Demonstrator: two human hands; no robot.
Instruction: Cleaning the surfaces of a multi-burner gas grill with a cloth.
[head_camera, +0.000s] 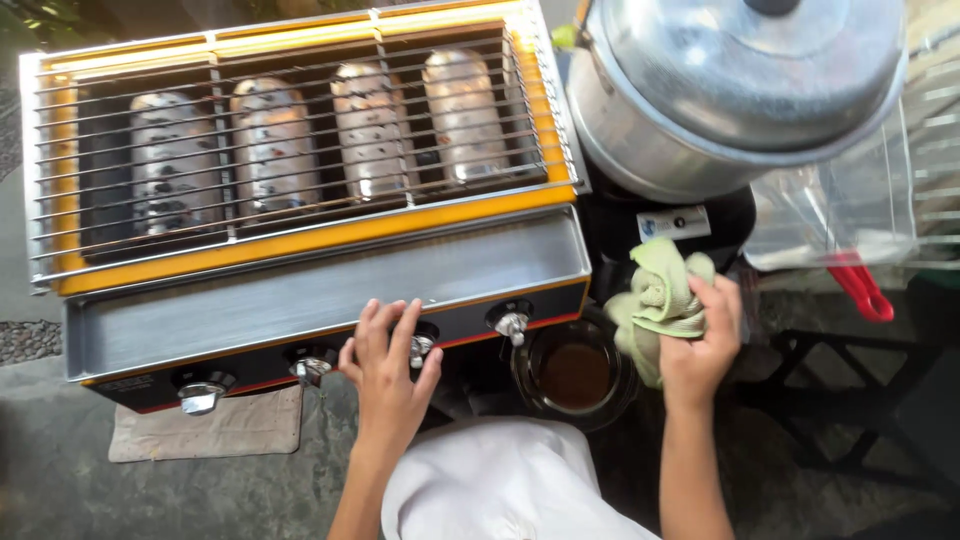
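Note:
A yellow and steel gas grill (300, 235) with a wire rack over several burners stands in front of me. My left hand (388, 368) rests on one of the grill's front knobs (423, 343), fingers spread over it. Two other metal knobs (204, 390) (511, 322) show on the same black panel. My right hand (700, 345) holds a crumpled light green cloth (658, 300) beside the grill's right end, just below a black burner base.
A large lidded aluminium pot (730, 85) sits on a black stove at the upper right. A dark jar of brown liquid (575, 375) stands below the grill's right corner. Red-handled tongs (862, 288) and clear plastic lie at right. A grey mat (210, 428) lies under the grill.

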